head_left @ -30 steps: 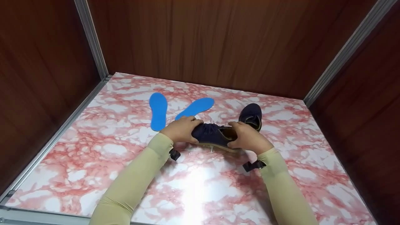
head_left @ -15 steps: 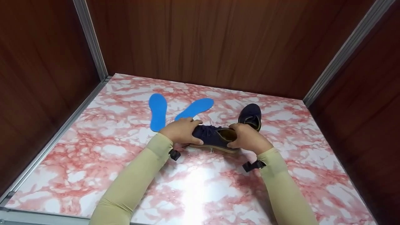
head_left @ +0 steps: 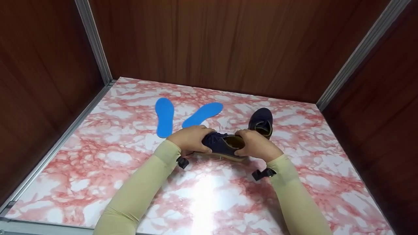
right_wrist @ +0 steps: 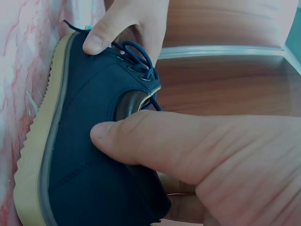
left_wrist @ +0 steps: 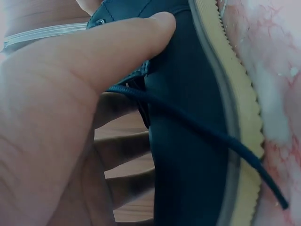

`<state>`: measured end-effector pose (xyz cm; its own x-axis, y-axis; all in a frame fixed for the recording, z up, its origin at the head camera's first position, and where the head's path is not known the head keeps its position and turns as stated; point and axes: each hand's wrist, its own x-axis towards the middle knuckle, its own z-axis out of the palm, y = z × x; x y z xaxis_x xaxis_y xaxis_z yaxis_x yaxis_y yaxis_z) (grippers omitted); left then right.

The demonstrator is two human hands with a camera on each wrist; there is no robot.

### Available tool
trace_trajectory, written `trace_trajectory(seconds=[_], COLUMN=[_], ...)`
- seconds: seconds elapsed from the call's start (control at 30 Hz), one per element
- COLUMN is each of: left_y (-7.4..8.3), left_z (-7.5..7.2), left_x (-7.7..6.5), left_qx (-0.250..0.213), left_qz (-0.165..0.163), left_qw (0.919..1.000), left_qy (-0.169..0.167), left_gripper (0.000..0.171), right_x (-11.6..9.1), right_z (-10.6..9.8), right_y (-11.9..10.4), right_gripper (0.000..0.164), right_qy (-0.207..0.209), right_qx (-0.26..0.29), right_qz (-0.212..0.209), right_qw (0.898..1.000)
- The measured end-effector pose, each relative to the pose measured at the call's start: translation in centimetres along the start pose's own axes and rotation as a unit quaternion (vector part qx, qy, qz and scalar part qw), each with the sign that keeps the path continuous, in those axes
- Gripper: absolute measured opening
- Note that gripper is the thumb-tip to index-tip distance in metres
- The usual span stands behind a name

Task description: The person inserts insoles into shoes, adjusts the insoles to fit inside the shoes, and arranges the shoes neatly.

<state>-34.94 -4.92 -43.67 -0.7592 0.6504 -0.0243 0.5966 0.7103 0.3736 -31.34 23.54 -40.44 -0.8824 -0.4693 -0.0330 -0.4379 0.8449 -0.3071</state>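
A dark navy lace-up shoe (head_left: pixel 217 147) with a tan ridged sole lies sideways between both hands, toe to the left. My left hand (head_left: pixel 192 139) grips its front part, thumb on the near side; a loose lace end (left_wrist: pixel 225 139) hangs over the upper and sole in the left wrist view. At the heel end my right hand (head_left: pixel 258 145) holds the shoe by the collar, thumb pressed on the near side in the right wrist view. Its fingers on the far side are mostly hidden. The matching shoe (head_left: pixel 261 120) stands just behind the right hand, toe pointing away.
Two blue insoles lie flat behind the left hand: one upright insole (head_left: pixel 165 117) on the left, one slanted insole (head_left: pixel 203 114) nearer the middle. The red-and-white marbled tabletop (head_left: pixel 98 169) is bounded by brown wood panels (head_left: pixel 209 45) with metal corner rails.
The held shoe has shifted slightly left and toward me. My left hand has moved back from the toe onto the laces area, and the right hand has drifted slightly left with the heel.
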Motion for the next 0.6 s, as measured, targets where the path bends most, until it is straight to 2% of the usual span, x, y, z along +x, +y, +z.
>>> trace_trajectory(seconds=[0.23, 0.43, 0.6], left_y=[0.29, 0.57, 0.75], left_z=[-0.43, -0.63, -0.57], left_x=[-0.19, -0.43, -0.34], left_qx=[0.011, 0.010, -0.007], left_qz=[-0.007, -0.011, -0.002], left_qw=[0.9998, 0.9997, 0.9998], left_qy=[-0.013, -0.020, -0.017], left_gripper=[0.084, 0.087, 0.090], right_x=[-0.18, -0.16, -0.13], right_z=[-0.35, -0.31, -0.17], right_y=[0.25, 0.48, 0.37], right_gripper=[0.082, 0.077, 0.070], right_qy=[-0.007, -0.003, 0.003], right_qx=[0.012, 0.019, 0.015], right_qz=[0.004, -0.002, -0.006], right_qw=[1.000, 1.000, 1.000])
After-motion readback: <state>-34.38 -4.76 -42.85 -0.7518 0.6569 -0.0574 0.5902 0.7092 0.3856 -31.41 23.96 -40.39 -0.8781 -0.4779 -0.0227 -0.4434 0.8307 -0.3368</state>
